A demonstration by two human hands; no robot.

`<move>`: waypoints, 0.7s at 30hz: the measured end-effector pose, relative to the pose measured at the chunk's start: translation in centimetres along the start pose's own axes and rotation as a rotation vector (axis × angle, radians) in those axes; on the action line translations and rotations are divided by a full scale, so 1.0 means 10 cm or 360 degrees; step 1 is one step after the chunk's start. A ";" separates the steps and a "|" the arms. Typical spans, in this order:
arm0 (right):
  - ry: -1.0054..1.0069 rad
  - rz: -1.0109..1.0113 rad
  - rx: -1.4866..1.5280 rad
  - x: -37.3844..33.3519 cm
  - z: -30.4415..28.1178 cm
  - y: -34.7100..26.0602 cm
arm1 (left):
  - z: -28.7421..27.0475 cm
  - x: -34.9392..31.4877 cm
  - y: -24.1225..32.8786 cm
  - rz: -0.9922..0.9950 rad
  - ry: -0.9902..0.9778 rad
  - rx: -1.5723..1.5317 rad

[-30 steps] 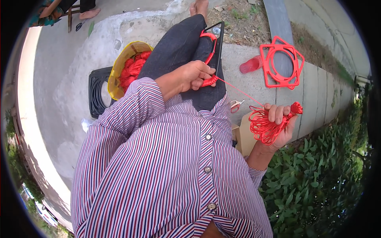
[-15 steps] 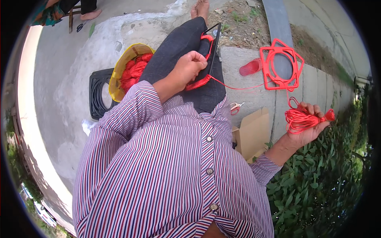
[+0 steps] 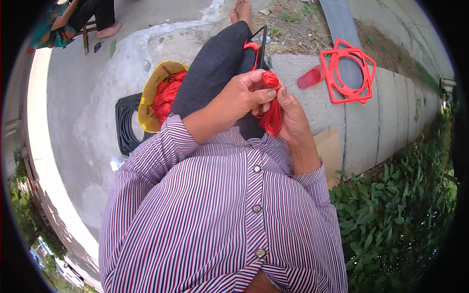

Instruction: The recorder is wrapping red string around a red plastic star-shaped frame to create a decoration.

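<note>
our left hand (image 3: 248,93) and right hand (image 3: 296,116) meet, clamped on the red cord hank (image 3: 272,118) over our lap's (image 3: 207,68) right edge. we judge the step as working its bunched end; next likely calls for freeing slack without tangling.

Pinching red cord hank (image 3: 273,119) w/ L hand (image 3: 243,95) & R hand (image 3: 293,117), knob end at fingertips. To L of hands, showing yellow tub (image 3: 146,102) w/ red cord bundles (image 3: 167,95); to R, red plastic frames (image 3: 331,75); under, dark trousers (image 3: 212,63).
</note>
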State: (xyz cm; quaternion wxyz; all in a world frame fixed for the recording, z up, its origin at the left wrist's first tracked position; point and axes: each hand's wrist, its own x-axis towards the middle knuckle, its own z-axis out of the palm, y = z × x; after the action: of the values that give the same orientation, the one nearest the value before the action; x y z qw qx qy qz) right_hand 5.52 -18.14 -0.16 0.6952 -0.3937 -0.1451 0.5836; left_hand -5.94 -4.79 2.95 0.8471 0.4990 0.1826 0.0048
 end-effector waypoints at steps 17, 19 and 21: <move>0.0263 -0.0507 -0.2138 0.41 -0.50 0.16 | -0.48 0.42 -0.38 0.0175 0.0451 0.1691; 0.0490 -0.0586 -0.1799 0.30 -0.54 0.05 | -0.53 0.43 -0.42 0.0735 0.0660 0.1964; 0.0545 -0.0633 -0.1077 0.08 -0.63 -0.13 | -0.58 0.52 -0.47 0.0315 0.0742 0.1224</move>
State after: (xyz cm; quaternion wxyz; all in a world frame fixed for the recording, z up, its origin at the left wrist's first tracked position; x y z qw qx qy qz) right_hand 10.84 -19.85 -3.49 0.6399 -0.6551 -0.2840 0.2840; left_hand -3.72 -1.28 -5.08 0.5323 0.7778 0.3082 0.1296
